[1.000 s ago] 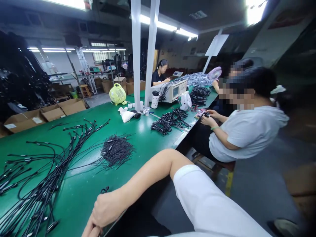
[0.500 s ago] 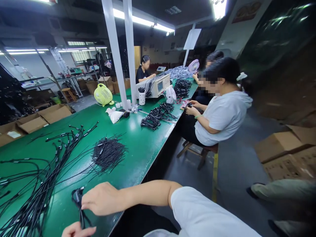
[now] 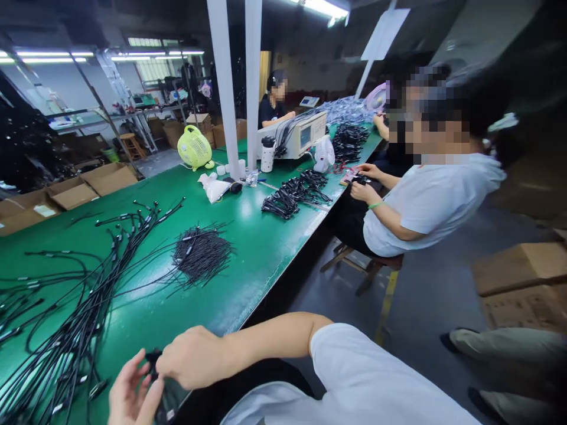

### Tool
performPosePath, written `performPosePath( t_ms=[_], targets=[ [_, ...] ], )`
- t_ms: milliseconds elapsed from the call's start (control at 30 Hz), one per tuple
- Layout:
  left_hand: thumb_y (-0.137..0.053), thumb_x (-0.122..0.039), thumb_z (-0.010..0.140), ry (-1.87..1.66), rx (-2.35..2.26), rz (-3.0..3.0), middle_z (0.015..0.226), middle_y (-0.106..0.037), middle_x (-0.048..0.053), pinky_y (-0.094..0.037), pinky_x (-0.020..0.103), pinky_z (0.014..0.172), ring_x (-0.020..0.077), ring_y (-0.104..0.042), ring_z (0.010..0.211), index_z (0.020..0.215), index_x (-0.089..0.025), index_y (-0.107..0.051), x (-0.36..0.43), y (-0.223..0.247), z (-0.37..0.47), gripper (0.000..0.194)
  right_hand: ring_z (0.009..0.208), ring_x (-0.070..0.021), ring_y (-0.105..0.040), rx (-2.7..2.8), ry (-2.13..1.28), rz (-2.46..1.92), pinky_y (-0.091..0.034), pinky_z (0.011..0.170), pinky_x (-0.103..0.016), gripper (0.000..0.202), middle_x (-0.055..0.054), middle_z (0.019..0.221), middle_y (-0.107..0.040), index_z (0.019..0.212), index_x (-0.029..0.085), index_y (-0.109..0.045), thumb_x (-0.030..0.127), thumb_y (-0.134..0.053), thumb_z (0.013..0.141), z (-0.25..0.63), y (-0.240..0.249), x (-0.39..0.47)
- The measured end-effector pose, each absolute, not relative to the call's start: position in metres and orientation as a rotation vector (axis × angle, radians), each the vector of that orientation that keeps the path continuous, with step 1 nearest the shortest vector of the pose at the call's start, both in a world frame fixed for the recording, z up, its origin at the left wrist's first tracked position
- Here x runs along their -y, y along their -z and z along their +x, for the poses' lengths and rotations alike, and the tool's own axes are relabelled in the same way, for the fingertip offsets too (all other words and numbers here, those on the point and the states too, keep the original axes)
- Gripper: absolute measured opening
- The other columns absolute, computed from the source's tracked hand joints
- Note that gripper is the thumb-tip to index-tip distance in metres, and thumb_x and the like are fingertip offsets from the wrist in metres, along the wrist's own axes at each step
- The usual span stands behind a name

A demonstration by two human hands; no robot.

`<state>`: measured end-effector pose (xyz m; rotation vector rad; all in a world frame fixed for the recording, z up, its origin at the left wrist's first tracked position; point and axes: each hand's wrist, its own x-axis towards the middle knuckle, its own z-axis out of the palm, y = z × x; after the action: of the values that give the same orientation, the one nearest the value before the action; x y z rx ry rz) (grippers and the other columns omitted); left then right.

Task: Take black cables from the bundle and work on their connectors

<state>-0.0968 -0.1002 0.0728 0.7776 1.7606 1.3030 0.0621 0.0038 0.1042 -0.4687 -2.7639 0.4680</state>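
Note:
At the near table edge, my right hand [image 3: 191, 358] is closed on a small coiled bundle of black cable [image 3: 153, 361], its fingers pointing left. My left hand [image 3: 130, 392] is just left of it, fingers curved and apart, thumb beside the bundle's lower part. Whether the left fingertips touch the cable is hard to see. Part of the bundle is hidden behind both hands. To the left lies a long spread of loose black cables [image 3: 95, 313] with small connectors and pale labels. Beyond my hands is a round pile of short black cable ties or thin strips [image 3: 204, 255].
The green table [image 3: 248, 260] runs away to the right. On it are folded cable bundles [image 3: 295, 195], a green fan [image 3: 195, 147], a white bag [image 3: 214, 188], a bottle [image 3: 267, 154] and a test instrument [image 3: 301, 136]. A co-worker [image 3: 425, 200] sits along the right edge; cardboard boxes [image 3: 522, 283] stand behind.
My left hand has risen to the bundle and its fingers have spread. The bundle has come down nearer the table edge with my right hand. The camera view has shifted.

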Motion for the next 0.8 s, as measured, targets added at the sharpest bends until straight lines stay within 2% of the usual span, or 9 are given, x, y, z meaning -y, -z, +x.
performPosePath(
  t_ms=[67, 133, 267, 333, 400, 533, 667, 733, 800],
  targets=[
    [-0.066, -0.063, 0.074, -1.307, -1.677, 0.617, 0.143, -0.048, 0.009, -0.04, 0.041, 0.109, 0.0319, -0.04, 0.136, 0.142, -0.028, -0.038, 0.105, -0.081, -0.069, 0.081, 0.08, -0.0157, -0.062, 2.727, -0.349, -0.475, -0.038, 0.059, -0.027, 0.015, 0.001, 0.089, -0.069, 0.089, 0.02, -0.061, 0.025, -0.047, 0.092, 0.061, -0.095, -0.004],
    [-0.06, -0.062, 0.081, -1.378, -1.666, 0.513, 0.146, -0.046, 0.01, -0.038, 0.04, 0.11, 0.0302, -0.039, 0.137, 0.144, -0.026, -0.036, 0.105, -0.088, -0.049, 0.076, 0.077, -0.0162, -0.061, 2.688, -0.307, -0.464, -0.039, 0.061, -0.028, 0.016, -0.001, 0.086, -0.067, 0.09, 0.019, -0.061, 0.025, -0.046, 0.092, 0.062, -0.088, -0.003],
    [-0.071, -0.056, 0.074, -1.556, -1.833, 0.554, 0.151, -0.038, 0.014, -0.031, 0.042, 0.114, 0.0312, -0.035, 0.139, 0.14, -0.02, -0.042, 0.1, -0.087, -0.033, 0.08, 0.074, -0.0177, -0.058, 2.594, -0.322, -0.461, -0.039, 0.065, -0.029, 0.023, -0.003, 0.078, -0.064, 0.084, 0.018, -0.06, 0.029, -0.043, 0.095, 0.069, -0.084, 0.004],
    [-0.064, -0.062, 0.079, -1.494, -1.66, 0.597, 0.144, -0.048, 0.015, -0.034, 0.044, 0.112, 0.0335, -0.041, 0.134, 0.126, -0.016, -0.056, 0.099, -0.081, -0.031, 0.067, 0.077, -0.0177, -0.058, 2.518, -0.446, -0.49, -0.04, 0.069, -0.029, 0.026, -0.004, 0.078, -0.064, 0.084, 0.018, -0.06, 0.028, -0.04, 0.097, 0.073, -0.085, 0.005],
    [-0.058, -0.064, 0.082, -1.466, -1.518, 0.593, 0.134, -0.057, 0.015, -0.036, 0.043, 0.111, 0.0337, -0.046, 0.13, 0.116, -0.013, -0.064, 0.099, -0.074, -0.029, 0.062, 0.08, -0.0163, -0.06, 2.418, -0.678, -0.555, -0.041, 0.073, -0.027, 0.029, -0.005, 0.083, -0.065, 0.087, 0.017, -0.06, 0.026, -0.036, 0.099, 0.075, -0.084, 0.003],
    [-0.057, -0.051, 0.089, -1.533, -1.451, 0.712, 0.136, -0.058, 0.008, -0.028, 0.035, 0.115, 0.0273, -0.045, 0.133, 0.115, -0.019, -0.068, 0.091, -0.067, -0.022, 0.043, 0.085, -0.0131, -0.063, 2.261, -1.115, -0.672, -0.042, 0.075, -0.022, 0.026, -0.003, 0.093, -0.068, 0.091, 0.018, -0.06, 0.026, -0.037, 0.1, 0.08, -0.081, -0.005],
    [-0.06, -0.047, 0.089, -1.576, -1.384, 0.627, 0.134, -0.06, 0.009, -0.028, 0.039, 0.115, 0.0276, -0.045, 0.133, 0.116, -0.02, -0.07, 0.082, -0.065, -0.015, 0.039, 0.082, -0.0164, -0.062, 2.406, -0.863, -0.747, -0.043, 0.074, -0.025, 0.027, -0.005, 0.087, -0.067, 0.092, 0.018, -0.061, 0.027, -0.037, 0.1, 0.087, -0.078, -0.005],
    [-0.067, -0.046, 0.084, -1.61, -1.298, 0.5, 0.128, -0.064, 0.011, -0.03, 0.041, 0.113, 0.0288, -0.048, 0.13, 0.113, -0.019, -0.07, 0.077, -0.066, -0.015, 0.04, 0.08, -0.0186, -0.06, 2.513, -0.678, -0.752, -0.044, 0.073, -0.028, 0.031, -0.008, 0.084, -0.064, 0.092, 0.016, -0.061, 0.027, -0.033, 0.1, 0.09, -0.076, -0.002],
    [-0.076, -0.043, 0.076, -1.649, -1.22, 0.377, 0.122, -0.068, 0.011, -0.032, 0.042, 0.112, 0.0296, -0.052, 0.126, 0.106, -0.018, -0.072, 0.072, -0.068, -0.017, 0.039, 0.083, -0.0218, -0.059, 2.569, -0.604, -0.734, -0.046, 0.073, -0.032, 0.031, -0.012, 0.088, -0.063, 0.1, 0.014, -0.059, 0.031, -0.033, 0.1, 0.09, -0.073, 0.003]
  ],
)
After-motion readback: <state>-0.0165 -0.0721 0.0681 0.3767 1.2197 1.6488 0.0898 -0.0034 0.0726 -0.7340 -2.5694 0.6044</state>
